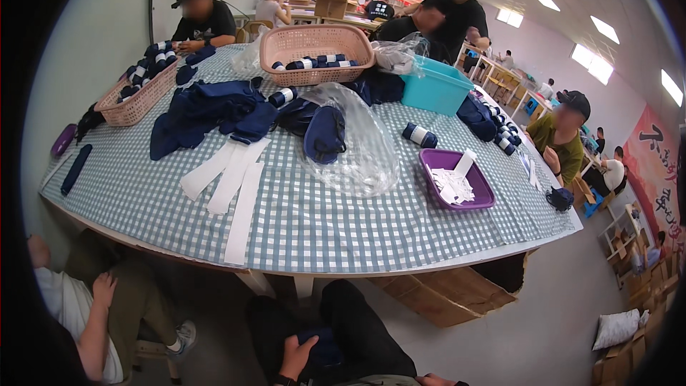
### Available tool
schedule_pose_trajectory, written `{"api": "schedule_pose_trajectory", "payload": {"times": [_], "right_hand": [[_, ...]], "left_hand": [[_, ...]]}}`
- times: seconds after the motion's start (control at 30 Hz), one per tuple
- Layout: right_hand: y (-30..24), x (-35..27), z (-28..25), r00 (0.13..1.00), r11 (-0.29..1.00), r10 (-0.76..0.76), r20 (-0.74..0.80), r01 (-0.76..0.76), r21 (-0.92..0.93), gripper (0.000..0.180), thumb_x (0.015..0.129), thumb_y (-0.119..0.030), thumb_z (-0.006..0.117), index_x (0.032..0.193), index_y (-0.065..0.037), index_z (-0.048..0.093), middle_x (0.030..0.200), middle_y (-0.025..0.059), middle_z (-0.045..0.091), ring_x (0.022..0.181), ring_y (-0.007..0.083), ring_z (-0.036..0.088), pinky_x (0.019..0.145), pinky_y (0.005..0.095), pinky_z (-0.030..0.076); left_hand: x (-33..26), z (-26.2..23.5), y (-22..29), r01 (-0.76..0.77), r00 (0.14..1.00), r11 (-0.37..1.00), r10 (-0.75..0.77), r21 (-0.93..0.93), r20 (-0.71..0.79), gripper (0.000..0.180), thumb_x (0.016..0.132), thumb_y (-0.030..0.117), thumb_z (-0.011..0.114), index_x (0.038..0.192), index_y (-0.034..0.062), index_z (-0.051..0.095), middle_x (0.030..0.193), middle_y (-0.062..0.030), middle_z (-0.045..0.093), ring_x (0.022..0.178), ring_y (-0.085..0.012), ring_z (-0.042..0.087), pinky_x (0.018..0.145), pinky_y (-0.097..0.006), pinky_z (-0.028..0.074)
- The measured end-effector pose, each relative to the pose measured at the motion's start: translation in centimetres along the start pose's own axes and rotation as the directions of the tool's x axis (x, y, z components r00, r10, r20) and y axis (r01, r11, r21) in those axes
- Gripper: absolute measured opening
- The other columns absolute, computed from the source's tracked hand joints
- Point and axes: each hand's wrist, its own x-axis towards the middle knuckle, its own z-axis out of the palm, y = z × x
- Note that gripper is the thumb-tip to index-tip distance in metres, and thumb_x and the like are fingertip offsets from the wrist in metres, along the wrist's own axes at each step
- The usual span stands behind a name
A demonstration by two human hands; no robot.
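Note:
Low in the view, my left hand (295,357) is closed at the edge of a folded navy cloth piece (323,349) lying over my dark trousers. Its thumb rests along the cloth. Only a sliver of my right hand (434,380) shows at the bottom edge, apart from the cloth, and its fingers are mostly cut off. Both hands are below the table top. On the table ahead lie white paper strips (244,214), a heap of navy fabric (207,114), a navy pouch-like piece (325,134) on a clear plastic bag (364,164), and a banded navy roll (419,135).
A purple tray (486,196) holds white slips. Pink baskets (314,36) and a teal bin (436,86) stand farther back. The checked tablecloth (314,243) ends before my knees. A cardboard box (443,297) sits under the table. A person (93,322) sits at my left; others surround the table.

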Motion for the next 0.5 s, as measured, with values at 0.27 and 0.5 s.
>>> {"api": "schedule_pose_trajectory", "payload": {"times": [0.27,0.5], "right_hand": [[2.5,2.6,0.2,0.977,0.972,-0.201,-0.076,0.189,-0.141,0.048,0.097,-0.035,0.041,0.114,0.0,0.068,0.103,0.0161,0.069,0.097,0.0264,0.061,0.089,0.0425,0.047],[-0.3,-1.4,0.7,0.995,0.965,-0.043,-0.088,0.064,0.255,0.042,0.101,-0.031,0.043,0.111,0.001,0.069,0.09,0.0077,0.07,0.077,0.0214,0.065,0.067,0.034,0.053]], "left_hand": [[-0.3,0.1,0.7,-0.019,1.0,0.999,0.018,0.028,0.007,0.022,0.089,0.009,0.071,0.103,-0.0079,0.072,0.094,-0.0089,0.075,0.085,-0.0125,0.069,0.077,-0.027,0.053],[-0.2,0.2,0.1,-0.045,0.999,0.999,0.045,0.004,-0.015,0.019,0.089,0.009,0.071,0.101,-0.0069,0.073,0.093,-0.0077,0.075,0.084,-0.0119,0.069,0.077,-0.027,0.053]]}}
